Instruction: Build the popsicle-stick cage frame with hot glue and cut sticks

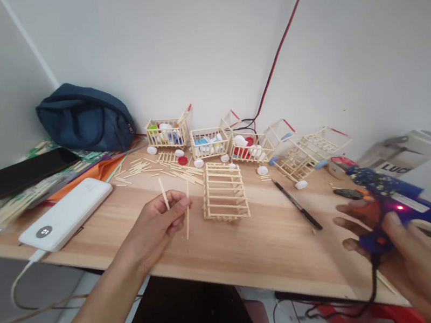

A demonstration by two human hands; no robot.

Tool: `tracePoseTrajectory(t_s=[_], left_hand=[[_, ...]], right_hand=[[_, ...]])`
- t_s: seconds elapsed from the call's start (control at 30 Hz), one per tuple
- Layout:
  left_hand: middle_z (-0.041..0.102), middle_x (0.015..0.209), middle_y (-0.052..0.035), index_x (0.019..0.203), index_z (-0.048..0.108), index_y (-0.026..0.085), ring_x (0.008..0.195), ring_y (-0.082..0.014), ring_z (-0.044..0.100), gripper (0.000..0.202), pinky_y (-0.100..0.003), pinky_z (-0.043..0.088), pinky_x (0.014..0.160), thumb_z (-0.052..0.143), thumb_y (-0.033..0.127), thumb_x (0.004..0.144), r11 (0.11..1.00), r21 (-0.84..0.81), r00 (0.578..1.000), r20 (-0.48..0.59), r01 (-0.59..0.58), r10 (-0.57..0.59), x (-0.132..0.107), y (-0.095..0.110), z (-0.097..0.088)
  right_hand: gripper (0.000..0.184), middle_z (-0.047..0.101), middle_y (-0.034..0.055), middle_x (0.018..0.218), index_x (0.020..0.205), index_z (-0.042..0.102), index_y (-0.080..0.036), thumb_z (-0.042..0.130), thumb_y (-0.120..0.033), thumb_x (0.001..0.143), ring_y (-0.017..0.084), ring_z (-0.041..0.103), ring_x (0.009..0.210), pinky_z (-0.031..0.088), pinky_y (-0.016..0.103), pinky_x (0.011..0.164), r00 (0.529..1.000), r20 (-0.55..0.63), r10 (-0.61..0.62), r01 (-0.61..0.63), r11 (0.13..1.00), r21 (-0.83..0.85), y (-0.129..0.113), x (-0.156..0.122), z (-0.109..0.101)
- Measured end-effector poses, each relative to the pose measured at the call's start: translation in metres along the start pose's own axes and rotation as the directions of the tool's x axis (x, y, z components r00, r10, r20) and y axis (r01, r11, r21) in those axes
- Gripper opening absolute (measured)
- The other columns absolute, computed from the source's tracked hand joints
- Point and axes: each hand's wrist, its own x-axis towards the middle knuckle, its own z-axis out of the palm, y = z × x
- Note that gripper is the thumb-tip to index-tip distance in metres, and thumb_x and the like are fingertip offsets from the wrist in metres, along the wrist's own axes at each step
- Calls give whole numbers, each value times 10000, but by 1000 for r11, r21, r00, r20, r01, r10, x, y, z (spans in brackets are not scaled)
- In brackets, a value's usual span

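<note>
My left hand point(169, 215) pinches two thin wooden sticks point(188, 217) above the table, one nearly upright and one slanting down. At the right, my right hand point(404, 246) grips a blue glue gun point(394, 204) with a lit red light; its fingers are somewhat blurred. Dried bits cover the gun's front end. Between the hands, nearer the left one, stands a small slatted stick frame point(224, 192), touched by neither hand. Behind it is a row of small stick carts with bottle-cap wheels, among them a cart point(209, 143) filled with caps.
A black pen point(296, 205) lies right of the frame, with pliers point(349, 193) beyond it. Loose cut sticks point(185, 174) are scattered behind my left hand. On the left are a white power bank point(66, 215), a dark phone point(25, 172) and a blue bag point(86, 119).
</note>
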Motion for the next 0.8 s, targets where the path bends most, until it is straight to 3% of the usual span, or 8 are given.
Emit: tracePoseTrajectory(t_s=[0.1,0.27,0.47,0.53,0.7,0.8], left_hand=[[459,609,52,786,612,144,516,-35,327,267,-166,239,475,779,344,730,999,24,1000,11,-27,27,6,5,4],[479,632,41,765,624,140,525,-45,333,271,-188,235,489,790,343,697,994,80,996,39,-80,77,17,17,13],[441,598,48,706,624,134,534,-51,328,293,-197,243,501,814,349,648,982,109,985,90,-154,144,32,34,33],[454,601,43,718,636,130,539,-51,339,295,-195,249,505,818,351,646,987,92,983,136,-133,120,35,35,37],[551,677,6,758,659,122,557,-50,382,298,-187,275,514,794,374,673,990,111,974,219,-84,58,37,34,41],[570,677,5,789,667,135,547,-56,399,310,-191,285,511,788,392,664,966,211,975,192,-152,111,41,37,36]], right_hand=[[408,697,90,1052,1054,674,-266,616,-579,797,272,686,904,606,332,584,994,105,28,-28,1000,-10,-7,-16,20],[370,688,96,1068,1068,667,-288,597,-562,828,287,679,907,603,385,656,945,308,-115,152,983,-100,-9,-18,31],[364,659,113,1031,1082,628,-241,531,-537,894,240,647,862,562,332,590,813,490,-316,358,934,9,-18,4,44],[345,643,116,1038,1067,618,-220,507,-510,917,220,631,843,538,310,566,796,499,-343,353,932,77,-19,8,51],[375,621,105,1004,1089,572,-201,500,-525,915,190,611,765,468,264,473,819,488,-302,231,952,200,-19,9,70],[389,617,90,966,1094,567,-205,486,-541,914,166,594,692,427,248,432,834,483,-266,160,955,249,-19,9,76]])
